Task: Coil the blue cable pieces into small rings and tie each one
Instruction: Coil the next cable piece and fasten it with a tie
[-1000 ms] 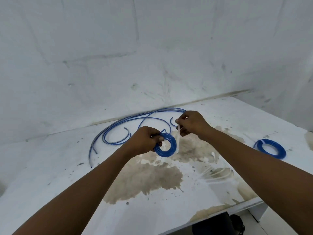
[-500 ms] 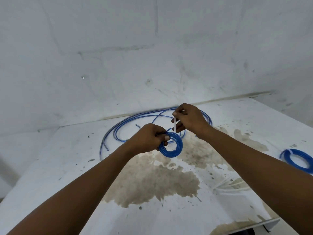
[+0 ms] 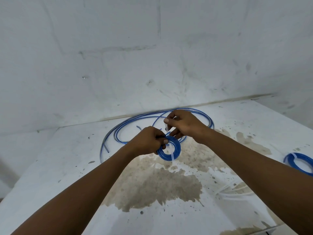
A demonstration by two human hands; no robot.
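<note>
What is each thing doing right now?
left hand: grips the blue ring.
right hand: pinches the white tie.
blue ring: coiled, held above the table.
white tie: wrapped across the ring.
second ring: coiled, lying on the table.
loose cable: uncoiled on the table.

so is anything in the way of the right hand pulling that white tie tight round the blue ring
Nothing visible is. The left hand grips the blue ring at its left edge, the white tie already crosses the ring's lower right side, and the right hand pinches the tie's upper end above the ring.
</note>
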